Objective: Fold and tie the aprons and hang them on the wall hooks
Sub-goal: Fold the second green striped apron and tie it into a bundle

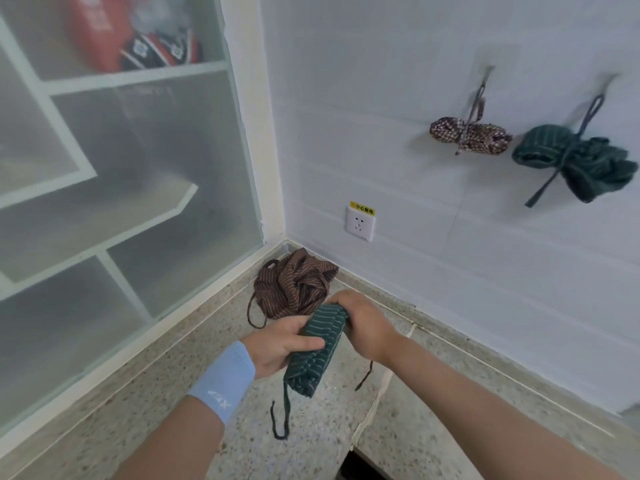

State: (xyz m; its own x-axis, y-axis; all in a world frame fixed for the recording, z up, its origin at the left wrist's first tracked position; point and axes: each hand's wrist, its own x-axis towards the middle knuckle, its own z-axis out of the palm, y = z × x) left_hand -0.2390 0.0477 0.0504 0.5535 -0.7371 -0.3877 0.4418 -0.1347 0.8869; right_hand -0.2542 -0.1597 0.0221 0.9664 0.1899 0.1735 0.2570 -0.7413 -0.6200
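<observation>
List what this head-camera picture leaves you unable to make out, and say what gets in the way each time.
1. Head view: the ends of the fingers of the right hand, hidden behind the rolled green apron it grips.
2. Head view: the far-right wall hook, smeared by blur.
3. Head view: the red object, hazed by frosted glass and cut off by the top edge.
4. Head view: the yellow label above the socket, too small to read.

Fig. 1. You are looking down on a speckled grey stone countertop (pixel 318 445) that is running into a wall corner. A crumpled brown cloth apron with thin pale stripes (pixel 294 285) is lying on it in that corner, with its dark strap (pixel 254 315) looping out across the stone towards you.
</observation>
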